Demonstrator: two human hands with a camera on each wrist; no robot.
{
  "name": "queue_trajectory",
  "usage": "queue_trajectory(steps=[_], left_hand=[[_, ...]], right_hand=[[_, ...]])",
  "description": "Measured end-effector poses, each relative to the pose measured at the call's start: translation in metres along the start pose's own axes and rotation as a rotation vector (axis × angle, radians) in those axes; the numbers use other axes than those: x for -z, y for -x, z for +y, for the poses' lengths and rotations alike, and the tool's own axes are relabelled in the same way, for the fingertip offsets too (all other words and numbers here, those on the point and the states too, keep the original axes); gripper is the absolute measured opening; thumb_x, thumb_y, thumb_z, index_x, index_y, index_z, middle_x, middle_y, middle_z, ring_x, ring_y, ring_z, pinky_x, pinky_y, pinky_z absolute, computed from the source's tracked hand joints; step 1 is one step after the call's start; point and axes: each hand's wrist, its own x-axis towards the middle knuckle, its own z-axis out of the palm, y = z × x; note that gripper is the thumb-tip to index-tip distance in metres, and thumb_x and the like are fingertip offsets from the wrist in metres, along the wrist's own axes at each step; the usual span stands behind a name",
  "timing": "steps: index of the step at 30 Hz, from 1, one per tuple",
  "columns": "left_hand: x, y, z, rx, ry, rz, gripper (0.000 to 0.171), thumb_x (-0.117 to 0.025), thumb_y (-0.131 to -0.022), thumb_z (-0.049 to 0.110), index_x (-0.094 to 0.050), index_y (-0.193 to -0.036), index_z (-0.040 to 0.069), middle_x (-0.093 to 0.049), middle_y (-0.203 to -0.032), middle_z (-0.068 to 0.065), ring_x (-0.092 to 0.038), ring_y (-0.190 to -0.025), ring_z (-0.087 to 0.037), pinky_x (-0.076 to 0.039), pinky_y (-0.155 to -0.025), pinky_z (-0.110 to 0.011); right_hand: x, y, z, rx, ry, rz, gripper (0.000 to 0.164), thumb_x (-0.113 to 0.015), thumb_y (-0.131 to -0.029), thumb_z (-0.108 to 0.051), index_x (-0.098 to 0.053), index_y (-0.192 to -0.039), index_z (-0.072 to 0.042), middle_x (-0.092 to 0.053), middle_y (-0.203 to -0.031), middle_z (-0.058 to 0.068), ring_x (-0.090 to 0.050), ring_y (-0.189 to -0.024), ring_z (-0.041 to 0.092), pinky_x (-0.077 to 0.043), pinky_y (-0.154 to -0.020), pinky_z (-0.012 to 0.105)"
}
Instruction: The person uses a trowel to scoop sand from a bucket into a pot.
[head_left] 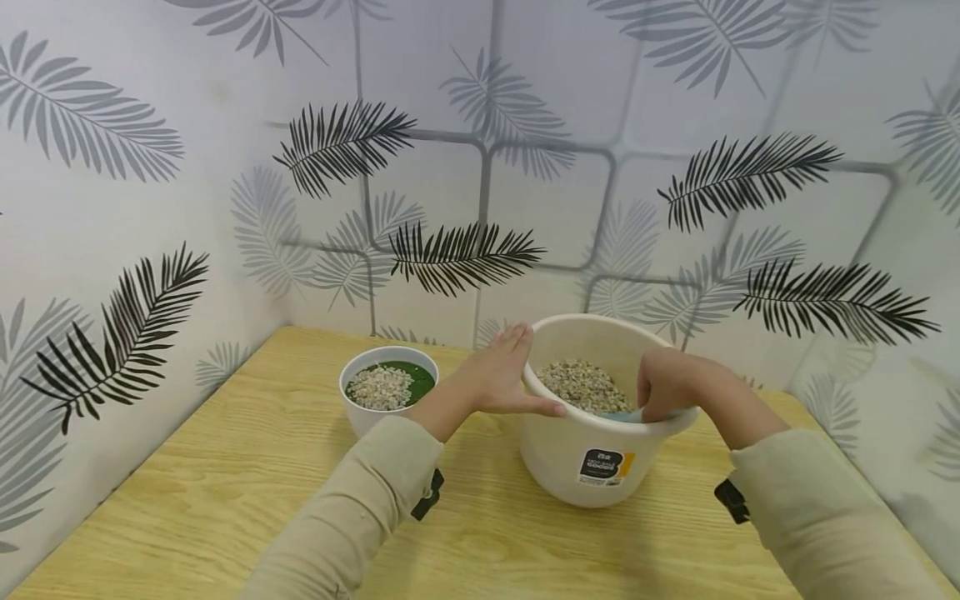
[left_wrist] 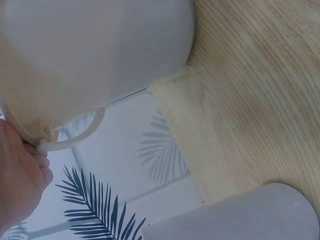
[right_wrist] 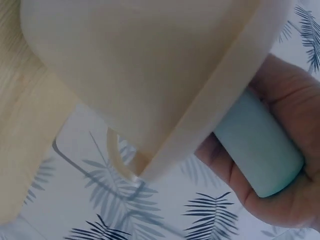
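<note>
My left hand [head_left: 498, 375] holds the cream plastic bucket [head_left: 592, 467] by the left side of its rim, the thumb lying along the front. In the left wrist view the fingertips are close to the joint of the bucket's carrying handle [left_wrist: 75, 142]. Pale, coarse gravel [head_left: 581, 383] lies inside the bucket. At the right, my right hand [head_left: 667, 383] reaches over the rim, gripping a light blue-green tool by its thick, round handle [right_wrist: 262, 150]. The tool's far end is mostly hidden inside the bucket.
Left of the bucket stands a white bowl [head_left: 356, 412] holding similar pale gravel [head_left: 380, 387] beside a dark green surface. Both containers rest on a yellow wood-grain table [head_left: 247, 467]. Leaf-patterned walls [head_left: 540, 208] rise directly behind the table and along its sides.
</note>
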Motion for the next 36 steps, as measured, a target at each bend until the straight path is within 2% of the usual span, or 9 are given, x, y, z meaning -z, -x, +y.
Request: queue_trajectory(steps=[3,9,14,19,21,27,32,36], left_hand=[[-0.001,-0.001,-0.001,-0.005,0.009,-0.001,0.116,-0.058,-0.073,0.07,-0.004,-0.148,-0.001,-0.006,-0.156,-0.019,-0.005,-0.145,-0.028,-0.007,-0.119,-0.037],[-0.002,-0.002,-0.003,-0.022,0.028,0.023,0.117,-0.06,-0.073,0.069,-0.006,-0.148,-0.003,-0.008,-0.155,-0.019,-0.005,-0.145,-0.029,-0.007,-0.119,-0.038],[-0.002,-0.001,-0.003,-0.015,0.033,0.035,0.116,-0.06,-0.073,0.068,-0.008,-0.148,-0.003,-0.008,-0.155,-0.019,-0.005,-0.145,-0.028,-0.008,-0.119,-0.037],[-0.003,0.001,-0.002,-0.013,0.036,0.029,0.115,-0.06,-0.074,0.068,-0.007,-0.148,-0.003,-0.007,-0.155,-0.019,-0.005,-0.145,-0.028,-0.008,-0.119,-0.038],[-0.003,0.001,-0.001,-0.019,0.041,0.03,0.115,-0.061,-0.074,0.067,-0.007,-0.147,-0.004,-0.007,-0.155,-0.019,-0.006,-0.145,-0.029,-0.008,-0.119,-0.038],[-0.005,0.002,-0.001,-0.031,0.058,0.048,0.115,-0.062,-0.073,0.066,-0.009,-0.147,-0.004,-0.011,-0.155,-0.02,-0.008,-0.145,-0.03,-0.009,-0.118,-0.039],[-0.005,0.0,-0.001,-0.033,0.059,0.043,0.115,-0.062,-0.073,0.067,-0.009,-0.148,-0.003,-0.012,-0.155,-0.019,-0.008,-0.145,-0.029,-0.009,-0.119,-0.038],[-0.006,0.001,-0.001,-0.024,0.071,0.047,0.116,-0.062,-0.072,0.067,-0.01,-0.147,-0.003,-0.012,-0.155,-0.019,-0.008,-0.145,-0.028,-0.009,-0.119,-0.038]], right_hand=[[-0.003,-0.001,0.003,0.025,-0.021,0.015,0.039,-0.057,-0.067,0.004,-0.035,-0.046,-0.019,-0.018,-0.048,-0.008,-0.011,-0.05,0.008,-0.015,-0.047,0.021],[-0.006,-0.003,0.007,0.078,-0.048,0.063,0.034,-0.063,-0.07,0.002,-0.046,-0.046,-0.015,-0.025,-0.045,-0.009,-0.017,-0.045,0.006,-0.02,-0.045,0.019],[-0.007,-0.004,0.009,0.107,-0.061,0.092,0.039,-0.065,-0.071,0.002,-0.041,-0.045,-0.016,-0.023,-0.046,-0.009,-0.016,-0.044,0.006,-0.019,-0.044,0.019],[-0.017,-0.009,0.012,0.204,-0.104,0.12,0.021,-0.066,-0.069,0.001,-0.062,-0.051,-0.008,-0.045,-0.045,-0.009,-0.029,-0.042,0.001,-0.027,-0.043,0.017],[-0.02,-0.01,0.014,0.228,-0.108,0.135,0.017,-0.067,-0.069,0.0,-0.067,-0.054,-0.007,-0.052,-0.047,-0.008,-0.032,-0.043,0.0,-0.03,-0.044,0.017],[-0.024,-0.009,0.013,0.244,-0.119,0.173,0.021,-0.067,-0.068,0.001,-0.061,-0.05,-0.007,-0.045,-0.046,-0.01,-0.029,-0.043,0.001,-0.027,-0.044,0.017],[-0.025,-0.008,0.015,0.234,-0.134,0.189,0.015,-0.069,-0.069,-0.001,-0.067,-0.055,-0.005,-0.056,-0.048,-0.004,-0.036,-0.044,0.0,-0.033,-0.044,0.017],[-0.029,-0.011,0.017,0.224,-0.195,0.197,0.007,-0.071,-0.071,-0.005,-0.073,-0.067,0.001,-0.068,-0.058,0.004,-0.049,-0.049,-0.001,-0.041,-0.047,0.017]])
